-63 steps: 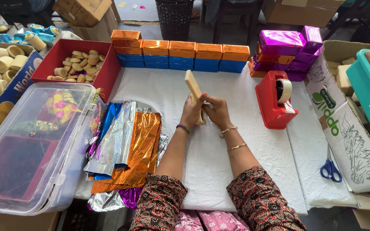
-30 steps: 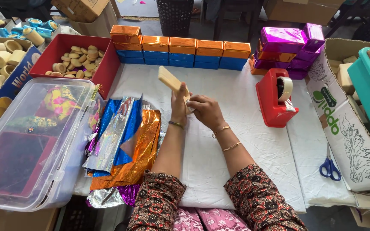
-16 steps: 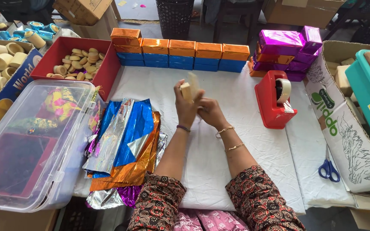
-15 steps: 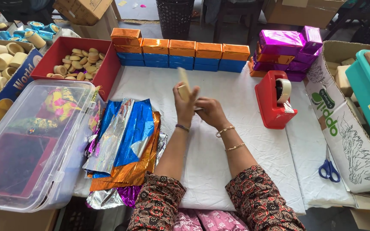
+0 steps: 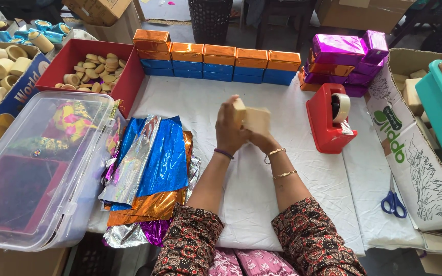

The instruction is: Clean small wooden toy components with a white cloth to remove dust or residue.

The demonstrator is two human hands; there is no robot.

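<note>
Both hands are raised together over the white cloth point(image 5: 262, 199) at the table's middle. My left hand point(image 5: 229, 130) and my right hand point(image 5: 263, 140) grip one small tan cardboard box point(image 5: 254, 118) between them, with its flat side facing me. A pile of shiny foil sheets point(image 5: 152, 174), blue, silver, orange and purple, lies just left of my left arm. A red tape dispenser point(image 5: 329, 120) stands to the right of my hands.
A row of orange and blue wrapped boxes point(image 5: 216, 62) lines the far edge, with purple wrapped boxes point(image 5: 341, 56) at its right. A red tray of small discs point(image 5: 90, 69) and a clear plastic bin point(image 5: 31, 168) sit left. Blue scissors point(image 5: 392, 199) lie right.
The flat tan piece that was held upright and turned about is now folded into a box shape, gripped by both hands slightly nearer the middle.
</note>
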